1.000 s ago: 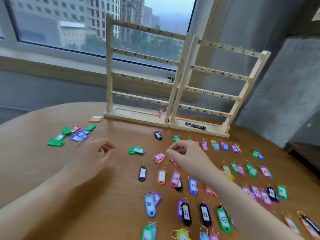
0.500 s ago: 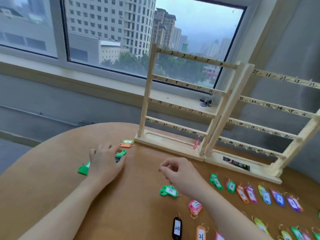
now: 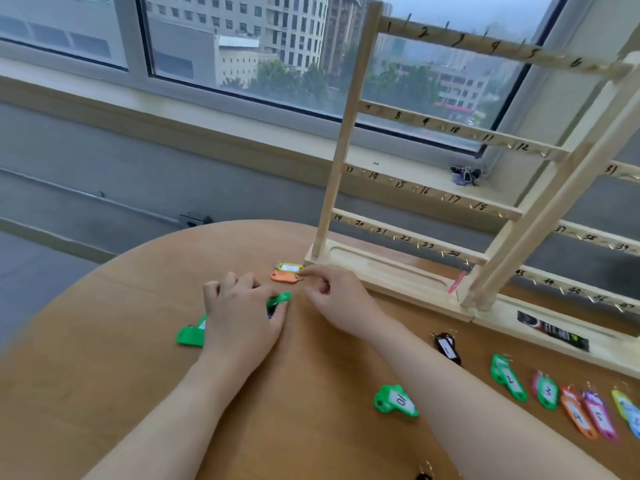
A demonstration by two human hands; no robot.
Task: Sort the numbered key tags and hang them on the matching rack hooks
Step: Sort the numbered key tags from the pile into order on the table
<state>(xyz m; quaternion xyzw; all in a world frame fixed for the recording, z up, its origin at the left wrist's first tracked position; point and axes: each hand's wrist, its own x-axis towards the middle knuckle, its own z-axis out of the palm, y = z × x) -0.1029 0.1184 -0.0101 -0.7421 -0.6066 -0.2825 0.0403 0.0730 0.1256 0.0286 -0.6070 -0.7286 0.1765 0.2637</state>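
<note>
the left hand [image 3: 242, 315] lies palm down on the round wooden surface [image 3: 104, 341], fingers curled over a small pile of tags; whether it grips one i cannot tell. a green tag [image 3: 278, 299] pokes out by its thumb side, and another green tag [image 3: 190, 334] shows at its outer edge. the right hand [image 3: 337, 299] is just beside it, fingers loosely bent, the forefinger stretched toward two tags at the corner of the rack [image 3: 408, 161]: an orange tag [image 3: 285, 277] and, touching it behind, a yellow tag [image 3: 287, 267] with a white label. the fingertip is at the ring end of these; it holds nothing that i can see.

the wooden rack stands at the far edge of the surface, before the window [image 3: 242, 46], its bars marked 1 to 24 with small hooks, all bare in this view. a second rack [image 3: 588, 237] joins it on the right. a pink tag [image 3: 457, 282] leans in the tray of the first rack's base.

nearer, a green tag marked 10 [image 3: 396, 400] lies by the right forearm. a black tag [image 3: 447, 348] lies near the rack base, and to its right a row of tags [image 3: 568, 400] runs off, green 2 and 3 first, the rest blurred.
</note>
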